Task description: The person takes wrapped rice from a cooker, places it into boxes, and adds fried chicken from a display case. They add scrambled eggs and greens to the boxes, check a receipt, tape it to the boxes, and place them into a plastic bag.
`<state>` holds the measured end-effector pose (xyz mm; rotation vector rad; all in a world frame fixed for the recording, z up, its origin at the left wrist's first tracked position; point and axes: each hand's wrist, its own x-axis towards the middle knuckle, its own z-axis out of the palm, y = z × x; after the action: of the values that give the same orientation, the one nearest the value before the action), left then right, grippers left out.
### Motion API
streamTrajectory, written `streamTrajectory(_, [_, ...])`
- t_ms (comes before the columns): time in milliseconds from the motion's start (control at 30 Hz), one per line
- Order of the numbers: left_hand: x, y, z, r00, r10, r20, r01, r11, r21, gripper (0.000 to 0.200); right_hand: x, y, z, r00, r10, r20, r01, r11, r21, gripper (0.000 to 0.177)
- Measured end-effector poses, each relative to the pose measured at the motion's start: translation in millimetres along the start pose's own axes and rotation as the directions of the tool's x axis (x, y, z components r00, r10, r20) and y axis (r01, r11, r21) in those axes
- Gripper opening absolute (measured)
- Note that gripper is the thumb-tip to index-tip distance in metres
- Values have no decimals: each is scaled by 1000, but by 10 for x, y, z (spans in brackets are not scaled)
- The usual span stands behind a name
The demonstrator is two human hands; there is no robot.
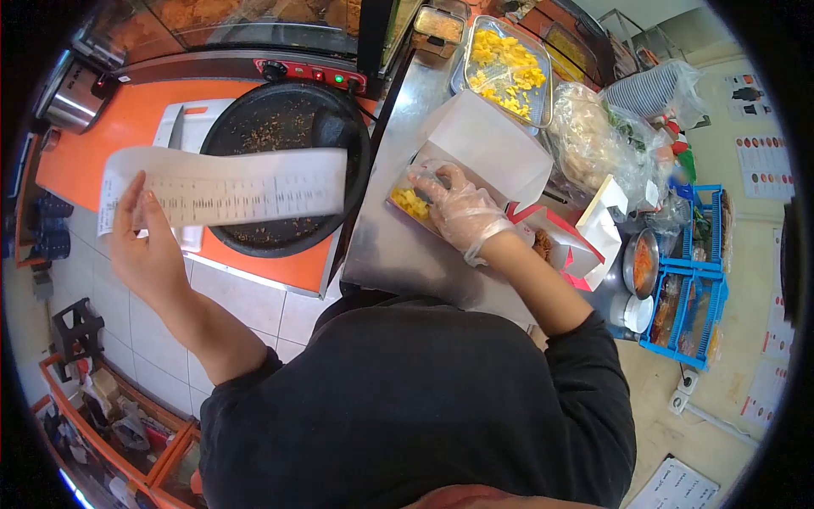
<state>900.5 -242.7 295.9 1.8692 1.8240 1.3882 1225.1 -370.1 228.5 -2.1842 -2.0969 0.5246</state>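
My left hand (153, 246) grips a long white printed receipt (254, 188) by its left end. The strip stretches over the large round black pan (288, 242), which has brown crumbs in it. My right hand (462, 208), in a clear plastic glove, reaches into an open carton food box (487, 140). Its fingers are bent and drawn together near the box's far left side; whatever is between them is hidden. Yellow food pieces (410, 204) lie in the box, left of the gloved fingers. A second open carton (585, 242) with a pink-red inside, holding something brown and fried, stands near my right wrist.
A clear tray of yellow pieces (506, 68) sits at the back of the metal counter (381, 254). Beside it is a plastic bag with pale round items (585, 127). On the right stand a metal bowl of orange shreds (642, 263) and a blue rack (691, 288).
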Motion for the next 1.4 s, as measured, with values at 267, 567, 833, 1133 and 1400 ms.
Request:
streamTrajectory(267, [-119, 1206, 1320, 695, 559, 451, -574, 810, -119, 16, 147, 1016, -1135, 961, -43, -274, 202, 788, 582, 59])
streamTrajectory(567, [-260, 1431, 3837, 114, 41, 993, -123, 992, -27, 44, 1357, 2817, -551, 840, 497, -219, -504, 863, 28, 34])
streamTrajectory(833, [-423, 1481, 4111, 51, -39, 998, 246, 969, 25, 27, 1896, 2974, -527, 857, 485, -175, -504, 860, -84, 27])
streamTrajectory(1133, [-468, 1428, 4040, 182, 80, 980, 16, 996, -84, 35, 1509, 2359, -588, 982, 130, 136, -135, 991, 27, 52])
streamTrajectory(1400, [34, 1513, 2875, 488, 40, 872, -493, 837, 237, 29, 1347, 2661, -733, 835, 382, 395, -496, 214, 841, 34])
